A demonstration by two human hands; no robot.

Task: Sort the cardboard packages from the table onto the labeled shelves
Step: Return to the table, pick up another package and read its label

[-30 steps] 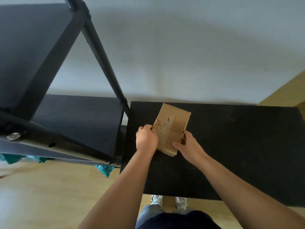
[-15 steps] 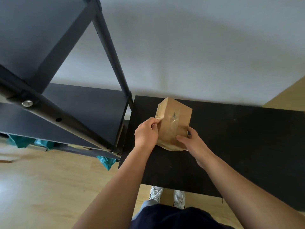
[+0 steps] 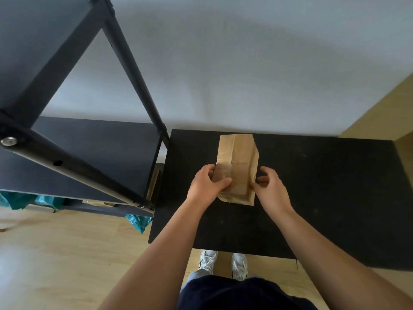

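The left hand (image 3: 206, 186) is closed around the near left edge of a tall brown cardboard package (image 3: 237, 166), with the thumb laid across its front face and the fingers wrapped behind the side. The right hand (image 3: 271, 189) sits at the package's near right edge, its fingers curled and loosely spread; the fingertips meet the cardboard near the lower corner, but whether they grip it or only touch it cannot be told from this angle. Both bare forearms reach up from the bottom of the view.

The package is held between the two hands over the black, rough-textured rectangular table top (image 3: 324, 198), roughly at the middle of its left half, with the long side pointing away from the person. Its front shows creases and a vertical fold line, and its near bottom corner is bent.

The table's far edge runs along a plain pale grey wall (image 3: 245, 63). Just beside the table's left edge stands a black metal shelving unit (image 3: 93, 153), with a flat dark shelf board at table height and slanted posts rising past the camera; a silver bolt head (image 3: 9, 141) shows on its near rail. Crumpled teal plastic (image 3: 137, 222) pokes out under the lowest shelf. The floor is light wooden laminate (image 3: 55, 253), and a pair of white sneakers (image 3: 223, 262) stands on it at the table's near edge, above dark shorts.
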